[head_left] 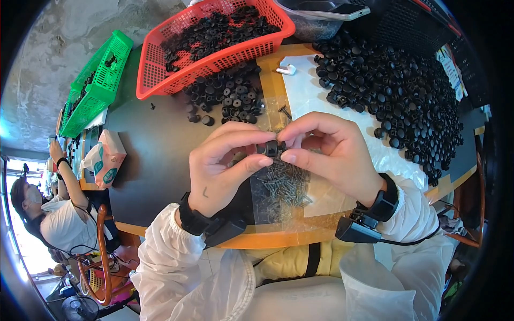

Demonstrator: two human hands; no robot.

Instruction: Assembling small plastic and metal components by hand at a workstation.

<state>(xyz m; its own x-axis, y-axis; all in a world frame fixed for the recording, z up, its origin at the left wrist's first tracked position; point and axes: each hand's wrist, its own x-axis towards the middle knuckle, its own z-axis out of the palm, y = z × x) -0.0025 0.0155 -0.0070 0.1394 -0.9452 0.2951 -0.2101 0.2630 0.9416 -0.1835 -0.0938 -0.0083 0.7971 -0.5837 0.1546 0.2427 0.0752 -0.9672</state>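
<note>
Between my two hands, over the middle of the table, is a small black plastic part [272, 148]. My left hand [222, 163] pinches its left side between thumb and fingers. From the right, the thumb and forefinger of my right hand [329, 155] close on its other end. My fingertips cover parts of it, so its full shape is hidden. Just below lies a heap of small metal screws [286, 184] on a clear plastic sheet. Behind my hands sit loose black round caps [235, 99], some with a hole in the middle.
A red basket [214, 64] of black parts stands at the back, with a green basket [110, 80] to its left. A tissue box [110, 158] is at the left. Many black knobs [396, 96] cover the right side. Another person [69, 219] sits at far left.
</note>
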